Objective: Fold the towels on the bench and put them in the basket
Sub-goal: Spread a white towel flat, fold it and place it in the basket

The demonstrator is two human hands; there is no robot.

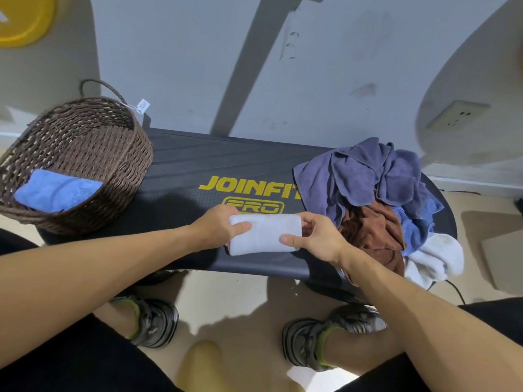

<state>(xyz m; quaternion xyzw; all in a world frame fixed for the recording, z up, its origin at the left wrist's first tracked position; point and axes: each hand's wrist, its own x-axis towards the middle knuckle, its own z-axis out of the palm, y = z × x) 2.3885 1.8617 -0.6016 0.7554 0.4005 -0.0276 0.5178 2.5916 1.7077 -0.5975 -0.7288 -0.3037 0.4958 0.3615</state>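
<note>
A folded pale grey towel (pixel 266 233) lies at the front edge of the black bench (pixel 181 165). My left hand (pixel 219 227) grips its left end, thumb on top. My right hand (pixel 317 239) pinches its right end between thumb and fingers. At the bench's left end stands a brown wicker basket (pixel 121 165) with a folded blue towel (pixel 56 193) inside. On the bench's right end sits a heap of unfolded towels: purple-blue (pixel 365 174), brown (pixel 373 233), blue (pixel 418 224) and white (pixel 435 258).
The bench stands against a grey wall (pixel 198 66) with a socket (pixel 455 117) at the right. My shoes (pixel 152 321) and legs are on the beige floor below the bench. A black cable (pixel 455 290) runs on the floor at the right.
</note>
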